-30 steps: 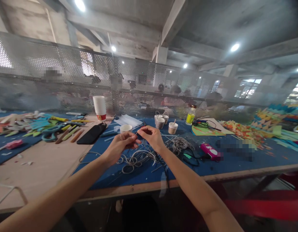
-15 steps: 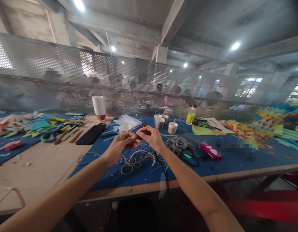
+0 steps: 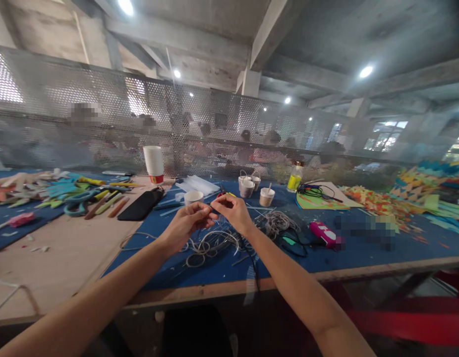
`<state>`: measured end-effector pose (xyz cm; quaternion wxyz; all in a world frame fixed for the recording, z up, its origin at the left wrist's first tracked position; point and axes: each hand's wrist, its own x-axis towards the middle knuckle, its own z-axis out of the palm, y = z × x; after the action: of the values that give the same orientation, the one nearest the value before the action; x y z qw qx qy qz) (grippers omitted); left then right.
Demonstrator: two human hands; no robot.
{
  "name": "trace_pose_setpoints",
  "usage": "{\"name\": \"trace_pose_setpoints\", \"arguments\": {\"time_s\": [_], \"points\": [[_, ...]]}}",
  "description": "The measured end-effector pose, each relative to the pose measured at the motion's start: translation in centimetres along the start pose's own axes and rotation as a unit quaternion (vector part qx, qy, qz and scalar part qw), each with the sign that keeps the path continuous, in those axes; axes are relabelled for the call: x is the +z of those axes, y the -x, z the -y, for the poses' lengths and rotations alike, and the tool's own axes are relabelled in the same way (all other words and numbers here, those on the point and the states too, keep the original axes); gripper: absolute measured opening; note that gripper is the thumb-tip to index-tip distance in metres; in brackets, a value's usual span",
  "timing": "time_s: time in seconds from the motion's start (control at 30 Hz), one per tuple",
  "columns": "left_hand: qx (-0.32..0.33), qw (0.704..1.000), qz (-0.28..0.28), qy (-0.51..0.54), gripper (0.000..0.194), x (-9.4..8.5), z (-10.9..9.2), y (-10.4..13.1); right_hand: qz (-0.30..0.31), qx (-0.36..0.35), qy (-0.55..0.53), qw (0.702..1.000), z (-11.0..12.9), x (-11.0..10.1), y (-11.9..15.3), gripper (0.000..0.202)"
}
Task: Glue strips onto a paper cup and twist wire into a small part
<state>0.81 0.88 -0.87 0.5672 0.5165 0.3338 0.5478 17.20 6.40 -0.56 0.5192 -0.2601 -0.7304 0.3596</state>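
Observation:
My left hand is closed in a pinch above the blue mat. Close against its fingertips, my right hand pinches from the other side. Something small and dark shows between the two hands, too small to name. Under them spreads a tangle of grey cord, with a thicker coil of cord to the right. A paper cup stands just behind my left hand, and several small cups, among them one with a stick, stand behind my right hand.
A stack of paper cups, a black phone and scissors lie to the left. Rightward are a yellow-labelled bottle, a magenta box and paper scraps. A perforated metal screen rises behind.
The whole view has shifted very slightly. Both hands keep the same pinched pose close together; nothing on the table has visibly moved.

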Motion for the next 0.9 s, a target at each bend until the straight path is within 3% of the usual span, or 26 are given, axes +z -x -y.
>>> {"name": "trace_pose_setpoints", "arguments": {"time_s": [0.17, 0.33, 0.5, 0.67, 0.83, 0.9], "points": [[0.043, 0.990, -0.063, -0.123, 0.027, 0.0, 0.0, 0.0, -0.037, 0.008, 0.012, 0.999, -0.4, -0.2, -0.2, 0.025], [0.121, 0.941, -0.134, -0.286, 0.012, 0.0, -0.1, 0.0, -0.048, 0.004, 0.016, 0.999, -0.6, -0.1, -0.2, 0.025], [0.104, 0.945, -0.077, -0.302, 0.014, -0.1, -0.6, 0.2, -0.033, 0.006, 0.024, 0.999, -0.1, -0.2, -0.3, 0.025], [0.063, 0.968, 0.018, -0.240, 0.019, -0.8, -0.5, -0.7, 0.021, 0.068, -0.035, 0.997, 0.8, -0.7, -1.0, 0.023], [0.095, 0.953, -0.054, -0.281, 0.018, -0.3, -0.8, -1.3, 0.028, 0.084, -0.054, 0.995, 0.7, -0.6, -1.4, 0.024], [0.107, 0.950, -0.048, -0.289, 0.018, -0.2, -1.0, -1.4, 0.026, 0.083, -0.057, 0.995, 0.5, -0.6, -1.3, 0.025]]}}
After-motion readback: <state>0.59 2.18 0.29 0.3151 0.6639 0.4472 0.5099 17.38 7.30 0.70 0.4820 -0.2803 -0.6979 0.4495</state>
